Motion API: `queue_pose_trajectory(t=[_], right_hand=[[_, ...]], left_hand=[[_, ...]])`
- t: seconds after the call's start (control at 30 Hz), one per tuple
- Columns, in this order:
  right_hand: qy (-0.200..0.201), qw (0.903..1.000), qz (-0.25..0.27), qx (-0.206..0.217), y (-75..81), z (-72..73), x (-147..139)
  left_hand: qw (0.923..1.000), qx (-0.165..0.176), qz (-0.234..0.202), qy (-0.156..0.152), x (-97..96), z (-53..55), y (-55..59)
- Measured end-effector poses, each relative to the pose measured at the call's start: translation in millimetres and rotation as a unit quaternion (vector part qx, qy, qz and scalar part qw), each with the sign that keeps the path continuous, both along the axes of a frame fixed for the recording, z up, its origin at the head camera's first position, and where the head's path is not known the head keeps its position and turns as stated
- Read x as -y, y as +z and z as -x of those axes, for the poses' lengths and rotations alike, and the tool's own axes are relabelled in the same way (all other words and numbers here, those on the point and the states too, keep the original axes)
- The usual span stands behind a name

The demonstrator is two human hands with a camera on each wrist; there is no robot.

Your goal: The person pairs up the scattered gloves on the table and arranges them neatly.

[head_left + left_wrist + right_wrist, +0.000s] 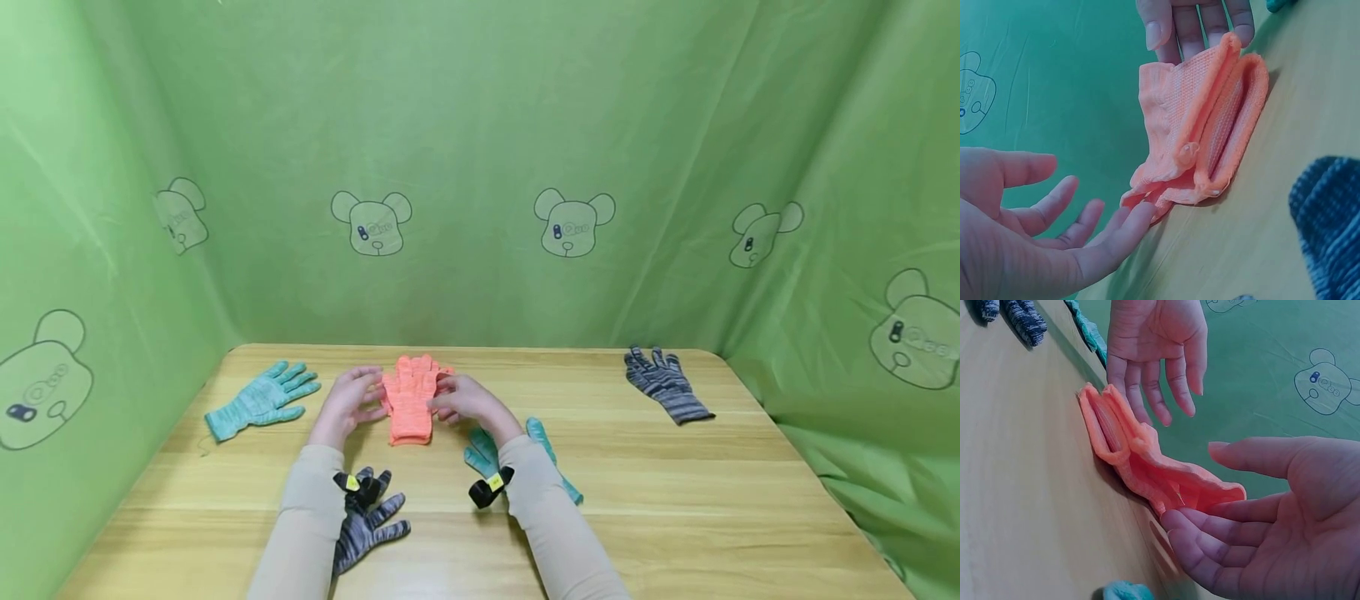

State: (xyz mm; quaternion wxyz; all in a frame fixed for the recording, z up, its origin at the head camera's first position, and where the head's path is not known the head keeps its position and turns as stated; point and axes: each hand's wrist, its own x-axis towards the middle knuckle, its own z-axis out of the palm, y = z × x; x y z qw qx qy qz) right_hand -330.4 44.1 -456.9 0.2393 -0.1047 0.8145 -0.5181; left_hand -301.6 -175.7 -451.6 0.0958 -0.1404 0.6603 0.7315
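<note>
A coral-orange knitted glove (pixel 411 407) lies on the table with its cuff toward the person. In the left wrist view its cuff (pixel 1235 119) gapes. My left hand (pixel 352 402) is at the glove's left side, fingers spread and loosely bent, fingertips right at its edge. On the opposite side my right hand (pixel 468 400) has its fingertips at the glove's edge, thumb held apart from the fingers in the right wrist view. Under the right forearm lies a teal glove (pixel 542 435), partly hidden. A dark grey striped glove (pixel 367 527) lies partly beneath the left forearm.
Another teal glove (pixel 262 402) lies at the back left of the wooden table (pixel 697 517), a loose thread at its cuff. A second grey striped glove (pixel 666 385) is at the back right. Green curtains (pixel 480 292) with bear-head prints enclose the table's back and sides.
</note>
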Motion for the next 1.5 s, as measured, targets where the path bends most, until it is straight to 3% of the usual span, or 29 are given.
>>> queue_pose_trajectory(t=[0.27,0.63,0.93,1.27,1.5], right_hand=[[-0.033,0.9994,0.01,0.004,3.8,-1.2,-1.0],[-0.016,0.9996,0.022,0.002,1.0,-2.9,-0.8],[-0.011,0.9994,0.033,0.003,1.5,-4.0,-1.2],[0.009,0.9989,0.045,-0.002,0.1,-2.8,-0.9],[0.015,0.9991,0.039,0.0,-1.1,-1.5,0.5]], left_hand=[[0.9998,-0.001,0.008,-0.016,0.3,1.2,-1.2],[0.9983,-0.036,-0.01,-0.045,-0.6,0.8,-2.6],[0.9955,-0.078,-0.024,-0.048,8.4,-3.3,13.3],[0.9941,-0.091,-0.022,-0.055,11.0,-5.8,23.4],[0.9953,-0.082,-0.008,-0.052,12.8,-3.9,15.7]])
